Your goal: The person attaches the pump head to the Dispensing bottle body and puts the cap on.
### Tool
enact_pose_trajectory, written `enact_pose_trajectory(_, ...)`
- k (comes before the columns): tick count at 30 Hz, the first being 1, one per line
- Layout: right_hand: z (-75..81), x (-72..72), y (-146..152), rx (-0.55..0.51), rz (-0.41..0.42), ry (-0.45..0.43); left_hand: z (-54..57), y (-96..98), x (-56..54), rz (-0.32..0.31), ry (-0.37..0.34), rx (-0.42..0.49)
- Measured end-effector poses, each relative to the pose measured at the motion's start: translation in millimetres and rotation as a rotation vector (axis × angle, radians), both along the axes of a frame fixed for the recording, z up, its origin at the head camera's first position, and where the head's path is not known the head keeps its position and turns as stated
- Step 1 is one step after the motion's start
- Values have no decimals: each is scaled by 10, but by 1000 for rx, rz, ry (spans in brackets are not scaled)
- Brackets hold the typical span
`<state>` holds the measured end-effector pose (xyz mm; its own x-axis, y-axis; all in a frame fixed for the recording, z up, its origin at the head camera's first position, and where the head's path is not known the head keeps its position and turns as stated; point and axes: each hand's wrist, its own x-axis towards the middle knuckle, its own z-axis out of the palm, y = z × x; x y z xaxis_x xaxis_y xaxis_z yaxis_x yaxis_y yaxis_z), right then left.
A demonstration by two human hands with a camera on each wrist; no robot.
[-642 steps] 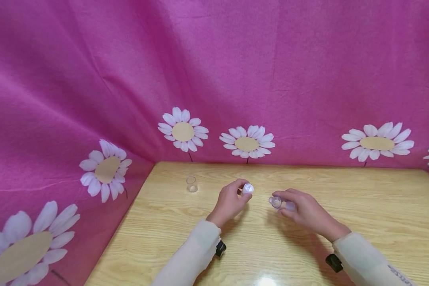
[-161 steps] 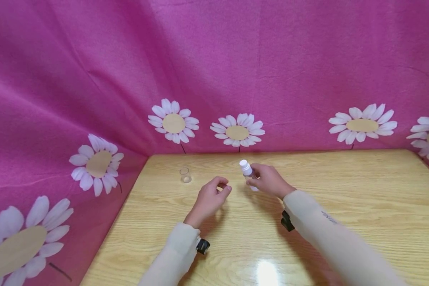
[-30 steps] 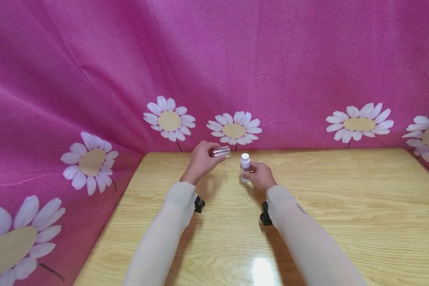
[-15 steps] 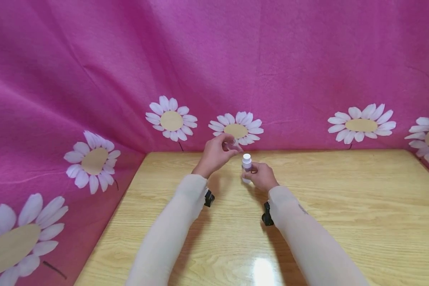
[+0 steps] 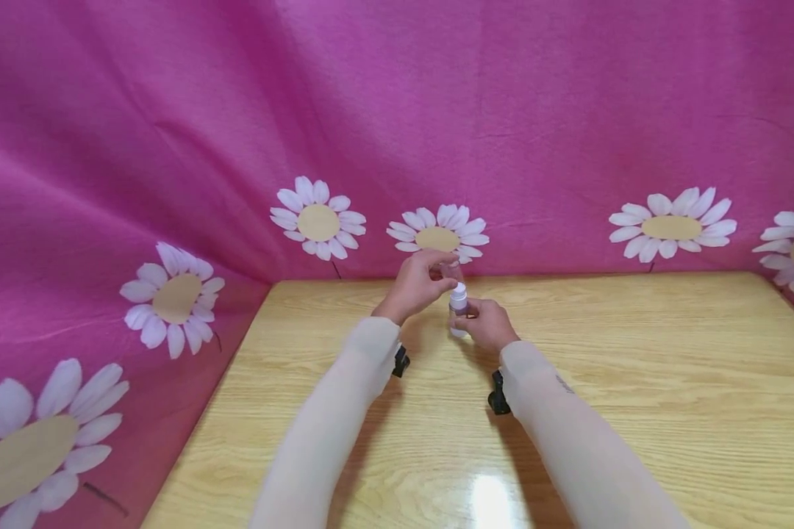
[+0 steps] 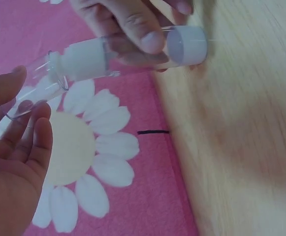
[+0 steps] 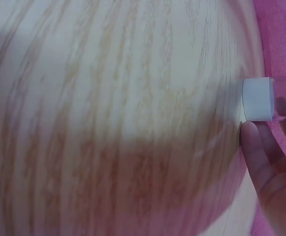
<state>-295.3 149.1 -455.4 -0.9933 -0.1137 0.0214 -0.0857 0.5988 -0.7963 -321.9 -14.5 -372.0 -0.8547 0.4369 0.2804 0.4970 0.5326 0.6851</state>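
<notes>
A small clear bottle with a white spray-pump top (image 5: 459,295) and a white base (image 6: 191,45) stands upright at the far side of the table. My right hand (image 5: 491,325) grips its body between thumb and fingers. Between the thumb and fingers of my left hand (image 5: 415,285) is a clear cap (image 6: 40,78), held over the pump top. In the left wrist view the cap's open rim overlaps the narrow white nozzle, a little tilted to the bottle's line. The right wrist view catches only the white base and my right fingers (image 7: 266,162).
The light wooden table (image 5: 635,382) ends close behind the bottle, where a pink cloth (image 5: 549,132) with large white daisies hangs. The same cloth runs along the left edge. A bright light reflection (image 5: 491,499) shows near the front.
My left hand has picked the clear cap off the table, turned it from lying sideways to rim down, and carried it right to the pump top. The right hand keeps its grip on the bottle.
</notes>
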Motion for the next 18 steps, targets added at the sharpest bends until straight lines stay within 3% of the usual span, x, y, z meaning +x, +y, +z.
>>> enact_pose_trajectory(6, -18, -7, 39, 2, 23, 12, -115, 86, -16, -53, 9, -16)
enact_pose_trajectory(18, -2, -10, 66, -7, 30, -10, -160, 77, -12, -76, -28, 30)
